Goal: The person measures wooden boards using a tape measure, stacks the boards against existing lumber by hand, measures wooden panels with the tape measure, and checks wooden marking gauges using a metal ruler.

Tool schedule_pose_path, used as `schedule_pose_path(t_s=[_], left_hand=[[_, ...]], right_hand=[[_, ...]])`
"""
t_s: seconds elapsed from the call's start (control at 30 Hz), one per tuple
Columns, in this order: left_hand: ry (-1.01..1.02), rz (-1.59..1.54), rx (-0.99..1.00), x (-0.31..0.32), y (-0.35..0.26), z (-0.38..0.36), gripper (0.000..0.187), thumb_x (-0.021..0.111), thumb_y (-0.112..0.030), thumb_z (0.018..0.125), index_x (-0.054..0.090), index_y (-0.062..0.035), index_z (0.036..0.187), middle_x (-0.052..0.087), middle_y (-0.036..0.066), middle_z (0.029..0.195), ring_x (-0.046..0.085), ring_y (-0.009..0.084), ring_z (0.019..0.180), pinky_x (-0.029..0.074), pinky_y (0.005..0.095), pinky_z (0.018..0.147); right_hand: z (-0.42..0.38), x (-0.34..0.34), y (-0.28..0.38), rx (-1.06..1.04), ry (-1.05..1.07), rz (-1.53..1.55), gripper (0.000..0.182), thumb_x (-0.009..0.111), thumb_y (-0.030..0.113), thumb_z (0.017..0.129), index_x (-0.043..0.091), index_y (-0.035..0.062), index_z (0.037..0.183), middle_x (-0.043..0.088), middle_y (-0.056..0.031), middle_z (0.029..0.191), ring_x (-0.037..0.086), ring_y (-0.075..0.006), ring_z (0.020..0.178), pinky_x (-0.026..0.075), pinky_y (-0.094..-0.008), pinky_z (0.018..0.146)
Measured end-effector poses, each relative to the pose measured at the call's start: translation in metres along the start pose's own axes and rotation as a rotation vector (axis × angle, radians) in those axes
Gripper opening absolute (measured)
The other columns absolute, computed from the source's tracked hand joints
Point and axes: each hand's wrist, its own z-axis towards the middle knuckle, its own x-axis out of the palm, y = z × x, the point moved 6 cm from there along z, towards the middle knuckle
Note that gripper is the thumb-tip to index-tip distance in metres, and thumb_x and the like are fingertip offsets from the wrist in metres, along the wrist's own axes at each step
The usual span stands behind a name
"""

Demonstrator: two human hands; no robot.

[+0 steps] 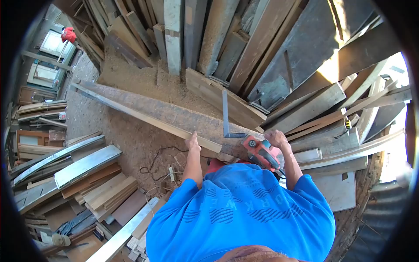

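A long, pale wooden strip (170, 125) lies along the near edge of a plank bench (152, 105). My left hand (192, 142) is closed around the strip close to its near end, thumb uppermost. On the right end of the bench rests a red electric planer (263, 153). Just beyond the planer is my right hand (276, 139), its fingers curled; whatever is in them is hidden. A metal try square (226, 118) lies on the bench to the left of the planer, its long blade pointing away from me.
Timber boards (196, 35) lean upright behind the bench, above heaped sawdust (131, 74). Stacked planks (109, 194) cover the left floor. More boards (323, 100) crowd the right. A dark cord (152, 163) winds across the ground. A person in red (68, 35) is far left.
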Motion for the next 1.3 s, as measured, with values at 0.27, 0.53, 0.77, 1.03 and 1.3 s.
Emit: schedule_pose_path(t_s=[0.27,0.53,0.77,1.03,1.3], left_hand=[[-0.027,-0.092,-0.042,0.006,-0.005,-0.005,0.066,0.074,-0.006,0.078,0.043,0.0056,0.134,0.057,0.018,0.128,0.061,0.0297,0.107,0.05,0.0424,0.092],[0.284,-0.45,-0.168,-0.021,0.039,0.011,0.058,0.063,0.003,0.072,0.046,0.0039,0.128,0.058,0.016,0.111,0.063,0.0349,0.099,0.055,0.0559,0.084],[0.729,-0.686,0.046,-0.023,-0.095,-0.187,0.065,0.066,-0.014,0.072,0.046,-0.0016,0.133,0.058,0.014,0.12,0.059,0.0312,0.113,0.047,0.0477,0.102],[0.858,-0.791,0.356,-0.041,-0.223,-0.29,0.075,0.065,-0.034,0.085,0.034,0.0004,0.143,0.052,0.018,0.134,0.054,0.0316,0.122,0.046,0.0494,0.104],[1.063,-1.424,0.452,0.014,-0.326,-0.31,0.074,0.035,-0.062,0.097,0.035,-0.01,0.149,0.046,0.016,0.144,0.049,0.0351,0.129,0.04,0.0556,0.108]], right_hand=[[0.032,0.025,0.042,-0.147,-0.005,-0.088,0.041,0.06,0.046,0.087,0.071,0.0073,0.095,0.071,-0.0185,0.094,0.067,-0.0371,0.095,0.052,-0.046,0.084],[0.037,0.027,0.057,-0.164,0.051,-0.173,0.042,0.052,0.043,0.092,0.072,0.0084,0.105,0.069,-0.0208,0.105,0.066,-0.0389,0.101,0.051,-0.0491,0.087],[0.048,-0.01,0.037,-0.175,-0.076,-0.07,0.044,0.055,0.042,0.09,0.071,0.0042,0.103,0.067,-0.024,0.106,0.063,-0.0421,0.103,0.049,-0.0471,0.091],[0.07,-0.077,0.032,-0.351,-0.337,0.11,0.039,0.057,0.035,0.093,0.068,-0.0019,0.089,0.067,-0.0203,0.081,0.066,-0.0311,0.077,0.05,-0.0405,0.076],[0.044,-0.097,0.013,-0.306,-0.301,0.291,0.038,0.057,0.035,0.092,0.068,-0.0017,0.095,0.067,-0.0156,0.08,0.065,-0.0263,0.078,0.051,-0.0387,0.075]])
